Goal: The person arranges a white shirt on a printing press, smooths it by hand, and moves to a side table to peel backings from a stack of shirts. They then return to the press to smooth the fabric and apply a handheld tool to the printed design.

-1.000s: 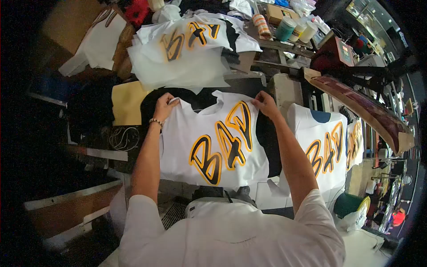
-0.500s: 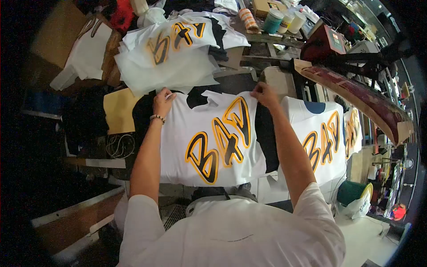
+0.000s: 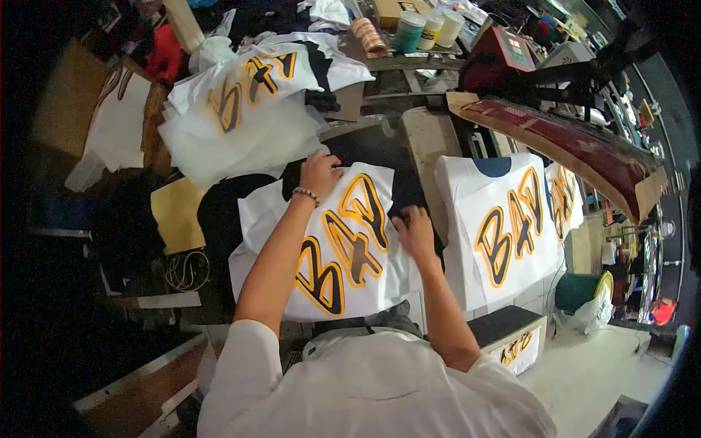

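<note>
A white T-shirt (image 3: 274,212) with a black-and-orange "BAD" print lies spread out before me, neckline away from me. At its neckline is my left hand (image 3: 320,175), fingers apart over the fabric, a beaded bracelet on the wrist. Beside the shirt's right edge, near the last letter, my right hand (image 3: 416,232) has its fingers apart and slightly bent. The forearm of my left arm covers part of the shirt and the first letter. Under the shirt a black surface shows.
Another printed white shirt (image 3: 456,204) lies to the right, with a long dark red board (image 3: 562,146) behind it. Printed shirts and translucent sheets (image 3: 241,153) are piled back left. Tubs (image 3: 409,33) stand at the back; a yellow sheet (image 3: 177,215) lies left.
Both hands have left the shirt's shoulders. My left hand moved right to the neckline; my right moved down along the right edge. The shirt lies more skewed, and the camera view has shifted.
</note>
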`<action>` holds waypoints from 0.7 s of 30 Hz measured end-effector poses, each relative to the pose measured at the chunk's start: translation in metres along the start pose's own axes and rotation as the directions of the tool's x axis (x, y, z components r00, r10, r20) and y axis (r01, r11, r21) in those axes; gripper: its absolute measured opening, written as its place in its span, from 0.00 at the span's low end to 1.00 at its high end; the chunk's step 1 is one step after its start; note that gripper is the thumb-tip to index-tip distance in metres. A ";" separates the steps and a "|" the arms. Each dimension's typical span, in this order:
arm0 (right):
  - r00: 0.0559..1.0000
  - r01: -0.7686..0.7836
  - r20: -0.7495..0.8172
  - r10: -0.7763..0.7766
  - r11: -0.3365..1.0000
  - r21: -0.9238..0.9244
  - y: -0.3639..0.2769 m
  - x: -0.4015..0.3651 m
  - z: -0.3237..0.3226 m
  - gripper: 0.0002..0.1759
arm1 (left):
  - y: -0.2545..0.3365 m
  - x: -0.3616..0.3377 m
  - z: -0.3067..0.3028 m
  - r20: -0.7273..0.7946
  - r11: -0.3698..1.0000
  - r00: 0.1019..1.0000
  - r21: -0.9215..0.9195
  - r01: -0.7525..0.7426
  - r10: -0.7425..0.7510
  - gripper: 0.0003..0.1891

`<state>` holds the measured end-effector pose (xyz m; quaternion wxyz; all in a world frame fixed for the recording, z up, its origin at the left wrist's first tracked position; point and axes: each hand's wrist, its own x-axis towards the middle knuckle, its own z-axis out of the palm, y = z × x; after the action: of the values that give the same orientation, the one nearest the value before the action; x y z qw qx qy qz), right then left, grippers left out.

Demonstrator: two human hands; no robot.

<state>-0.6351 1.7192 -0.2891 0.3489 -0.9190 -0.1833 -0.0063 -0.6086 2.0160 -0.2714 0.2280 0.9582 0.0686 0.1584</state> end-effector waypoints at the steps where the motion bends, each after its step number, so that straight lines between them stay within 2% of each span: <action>1: 0.999 0.039 -0.029 -0.042 0.996 -0.084 -0.002 -0.017 -0.007 0.21 | 0.001 0.004 -0.001 0.006 1.000 1.000 -0.006 -0.010 0.010 0.07; 2: 0.998 -0.070 -0.011 0.069 0.993 -0.094 -0.005 -0.030 -0.012 0.19 | -0.001 0.007 -0.004 0.034 0.999 0.999 -0.053 -0.015 0.017 0.06; 3: 0.996 -0.084 -0.020 0.082 0.992 -0.096 -0.003 -0.038 -0.017 0.19 | -0.004 0.010 -0.004 0.064 0.995 0.998 -0.098 -0.020 0.026 0.06; 4: 0.982 -0.181 0.046 0.183 0.982 -0.049 -0.002 -0.046 -0.021 0.18 | -0.006 0.011 -0.003 0.002 0.989 0.998 -0.132 -0.067 0.068 0.07; 5: 0.954 -0.278 0.115 0.277 0.961 -0.006 -0.001 -0.053 -0.024 0.18 | -0.006 0.012 -0.002 0.011 0.988 0.997 -0.136 -0.080 0.082 0.07; 7: 0.962 -0.264 0.085 0.261 0.964 0.023 0.011 -0.061 -0.020 0.16 | -0.002 0.012 -0.003 -0.008 0.978 1.000 -0.208 -0.030 0.029 0.07; 9: 0.993 -0.112 0.031 0.114 0.992 -0.063 0.017 -0.065 -0.017 0.14 | 0.002 0.013 -0.005 0.004 0.970 1.000 -0.245 0.006 -0.005 0.07; 10: 0.998 -0.061 -0.013 0.060 0.993 -0.105 0.017 -0.066 -0.017 0.14 | 0.003 0.014 -0.007 -0.050 0.970 0.999 -0.242 0.000 -0.012 0.07; 11: 0.998 -0.065 -0.017 0.064 0.992 -0.104 0.018 -0.068 -0.018 0.14 | 0.003 0.014 -0.009 -0.106 0.971 0.994 -0.239 -0.005 -0.021 0.06; 13: 0.989 -0.150 0.007 0.150 0.988 -0.044 0.018 -0.070 -0.020 0.15 | 0.000 0.019 -0.005 -0.084 0.972 0.995 -0.234 0.027 -0.048 0.06; 15: 0.982 -0.184 0.044 0.186 0.981 -0.059 0.015 -0.073 -0.022 0.17 | -0.001 0.019 0.002 0.051 0.985 0.994 -0.143 0.100 -0.093 0.06; 17: 0.973 -0.211 0.079 0.217 0.975 -0.074 0.012 -0.073 -0.023 0.19 | -0.004 0.020 0.006 0.062 0.991 0.994 -0.084 0.100 -0.095 0.05; 19: 0.958 -0.279 0.064 0.280 0.960 -0.015 0.009 -0.075 -0.025 0.21 | 0.003 0.022 0.004 0.077 0.995 0.992 -0.028 0.098 -0.095 0.05; 21: 0.961 -0.271 0.056 0.272 0.962 -0.017 0.010 -0.080 -0.027 0.22 | 0.015 0.023 0.007 -0.131 0.990 0.983 0.078 -0.121 0.130 0.07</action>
<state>-0.7028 1.6681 -0.2862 0.3369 -0.9368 -0.0656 0.0673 -0.5838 2.0044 -0.2643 0.1787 0.9551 0.0289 0.2347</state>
